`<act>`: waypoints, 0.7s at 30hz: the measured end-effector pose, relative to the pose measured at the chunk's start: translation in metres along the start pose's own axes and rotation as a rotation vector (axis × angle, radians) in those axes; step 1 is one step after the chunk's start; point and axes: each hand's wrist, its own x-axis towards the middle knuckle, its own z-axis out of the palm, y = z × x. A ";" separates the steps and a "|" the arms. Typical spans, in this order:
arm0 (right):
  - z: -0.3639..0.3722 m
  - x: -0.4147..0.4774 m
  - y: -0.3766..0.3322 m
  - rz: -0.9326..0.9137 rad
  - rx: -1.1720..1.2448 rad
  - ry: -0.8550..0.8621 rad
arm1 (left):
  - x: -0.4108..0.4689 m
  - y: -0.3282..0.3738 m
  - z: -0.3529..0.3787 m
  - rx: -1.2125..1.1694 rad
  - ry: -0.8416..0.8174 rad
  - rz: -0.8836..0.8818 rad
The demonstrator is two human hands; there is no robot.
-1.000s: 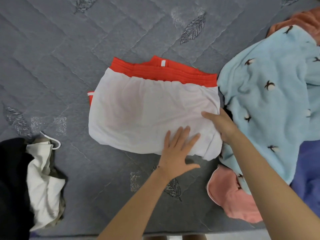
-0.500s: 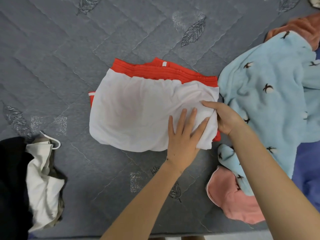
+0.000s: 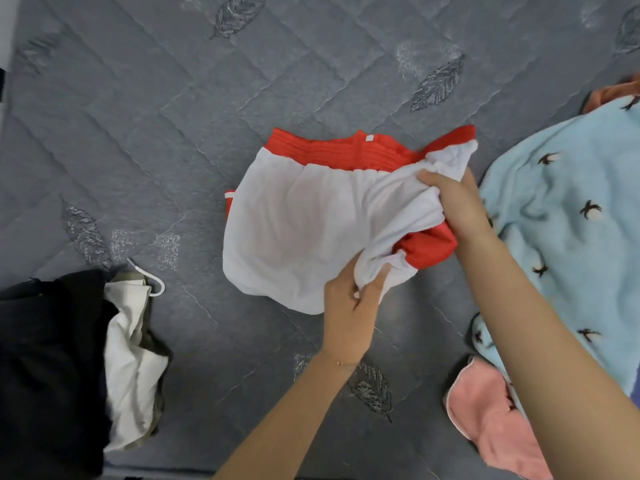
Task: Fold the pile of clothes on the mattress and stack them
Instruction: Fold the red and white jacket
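Red-and-white garment (image 3: pixel 294 223): white panel uppermost, red ribbed waistband along its 12 o'clock edge with a small white label at mid-band; lies at the centre of the view on the mattress (image 3: pixel 138 133). Its left half is spread flat; its right half is bunched and lifted, with a red layer exposed beneath at 4 o'clock. Left hand (image 3: pixel 349 306): at the garment's 5 o'clock corner, fingers curled, pinching a gather of the white fabric; thin bracelet at the wrist. Right hand (image 3: pixel 457 202): at the garment's 3 o'clock edge, fingers closed round the bunched white cloth. Mattress: grey, diamond-quilted, with darker leaf motifs. Light-blue garment (image 3: pixel 571 220): fleecy, printed with small dark birds, at 3 o'clock of the view, just beside the right hand and partly under the right forearm. Orange cloth (image 3: pixel 613 93): a strip showing at 2 o'clock, above the light-blue garment's edge. Pink cloth (image 3: pixel 491 420): at 5 o'clock, partly tucked under the light-blue garment. Black garment (image 3: pixel 45 358): heaped at 8 o'clock, against the frame edge. Cream garment (image 3: pixel 128 358): crumpled against the black one's right side, with a white loop (image 3: pixel 152 275) at its top end; well apart from the red-and-white garment.
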 end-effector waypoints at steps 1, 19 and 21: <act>0.014 -0.001 -0.004 -0.037 0.011 0.006 | 0.004 0.005 -0.010 -0.062 0.033 -0.032; 0.172 -0.041 0.040 -0.468 -0.627 -0.366 | 0.033 -0.036 -0.129 0.335 0.158 -0.210; 0.174 -0.037 0.047 -0.538 -0.666 -0.454 | 0.038 -0.052 -0.143 0.277 0.218 -0.285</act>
